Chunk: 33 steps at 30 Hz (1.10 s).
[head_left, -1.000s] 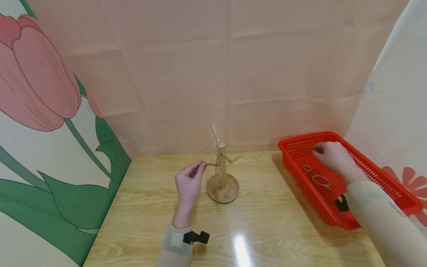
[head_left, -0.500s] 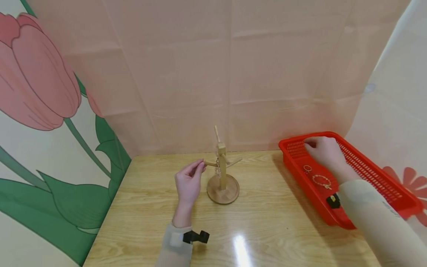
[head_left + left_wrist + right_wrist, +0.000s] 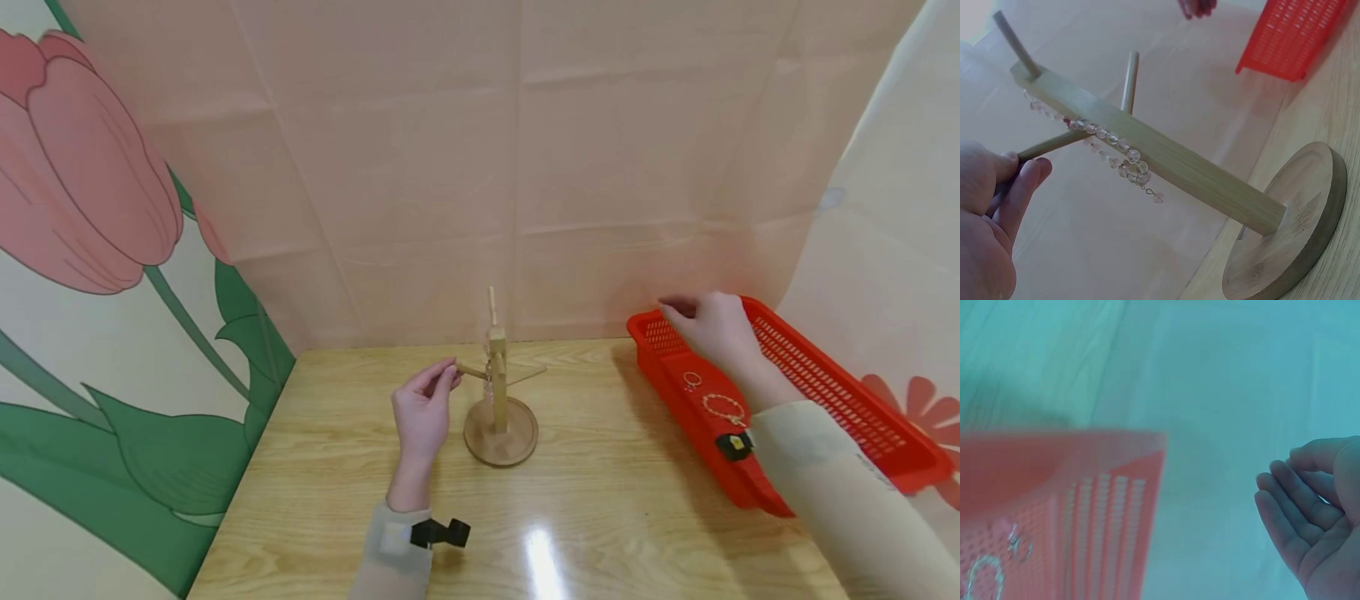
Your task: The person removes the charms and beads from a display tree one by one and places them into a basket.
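A wooden jewelry stand with a round base and several pegs stands upright on the table. With thumb and fingertips, my left hand pinches the end of its left peg. A bracelet of clear and pale pink beads hangs over that peg close to the post. My right hand is over the far left end of the red basket, fingers loosely bent, and nothing shows in it. Inside the basket lie a beaded bracelet and a smaller ring-shaped piece.
The basket stands at the right of the wood-grain table, near a pinkish sheet hanging behind. A tulip-printed panel borders the left side, and a white flowered one the right.
My right hand has moved left and back, up toward the basket's far rim. The stand has turned a little, its pegs swinging round, and its base sits slightly nearer. The left hand keeps hold.
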Each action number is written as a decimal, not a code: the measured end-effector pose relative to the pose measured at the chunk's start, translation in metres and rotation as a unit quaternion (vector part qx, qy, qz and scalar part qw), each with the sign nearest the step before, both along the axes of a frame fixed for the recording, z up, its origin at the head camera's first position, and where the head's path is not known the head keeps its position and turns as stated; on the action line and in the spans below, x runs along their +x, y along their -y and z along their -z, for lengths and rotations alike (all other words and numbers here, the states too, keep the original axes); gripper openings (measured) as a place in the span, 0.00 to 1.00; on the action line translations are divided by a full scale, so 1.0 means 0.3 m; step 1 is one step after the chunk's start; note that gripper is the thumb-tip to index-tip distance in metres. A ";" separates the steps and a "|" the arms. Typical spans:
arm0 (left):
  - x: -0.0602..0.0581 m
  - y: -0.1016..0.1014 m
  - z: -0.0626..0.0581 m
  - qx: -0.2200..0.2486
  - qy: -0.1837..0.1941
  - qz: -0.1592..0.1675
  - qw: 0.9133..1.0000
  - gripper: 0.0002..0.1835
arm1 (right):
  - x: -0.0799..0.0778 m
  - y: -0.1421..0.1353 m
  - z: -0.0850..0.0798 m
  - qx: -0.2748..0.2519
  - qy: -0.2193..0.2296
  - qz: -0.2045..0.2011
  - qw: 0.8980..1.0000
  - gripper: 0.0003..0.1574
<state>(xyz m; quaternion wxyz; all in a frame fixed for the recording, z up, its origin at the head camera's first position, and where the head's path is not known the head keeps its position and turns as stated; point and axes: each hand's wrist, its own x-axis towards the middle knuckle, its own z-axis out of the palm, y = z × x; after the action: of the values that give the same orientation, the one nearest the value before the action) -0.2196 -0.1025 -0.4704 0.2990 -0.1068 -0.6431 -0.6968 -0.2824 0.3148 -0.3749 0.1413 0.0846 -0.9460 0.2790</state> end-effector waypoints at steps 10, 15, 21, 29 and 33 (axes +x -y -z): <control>0.001 -0.001 0.002 -0.011 -0.003 -0.005 1.000 0.08 | 0.055 0.172 -0.040 -0.034 -0.016 -0.064 0.997 0.21; -0.001 -0.002 0.002 -0.010 0.002 -0.002 1.000 0.08 | 0.079 0.254 -0.034 -0.061 -0.028 -0.119 0.991 0.18; 0.001 -0.003 -0.001 -0.009 0.005 -0.007 1.000 0.07 | 0.086 0.345 -0.018 -0.103 -0.026 -0.181 0.978 0.14; -0.006 -0.005 0.001 0.003 0.001 -0.006 1.000 0.07 | 0.072 0.459 0.008 -0.150 -0.009 -0.235 0.960 0.14; -0.004 -0.006 -0.002 0.003 0.003 -0.007 1.000 0.08 | 0.062 0.506 0.026 -0.179 0.003 -0.257 0.950 0.16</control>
<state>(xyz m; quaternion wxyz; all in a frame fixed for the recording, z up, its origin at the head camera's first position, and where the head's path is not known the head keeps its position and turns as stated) -0.2208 -0.1008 -0.4697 0.3023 -0.0991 -0.6428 -0.6969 -0.2637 0.1631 -0.3827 0.0746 0.2977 -0.8269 0.4713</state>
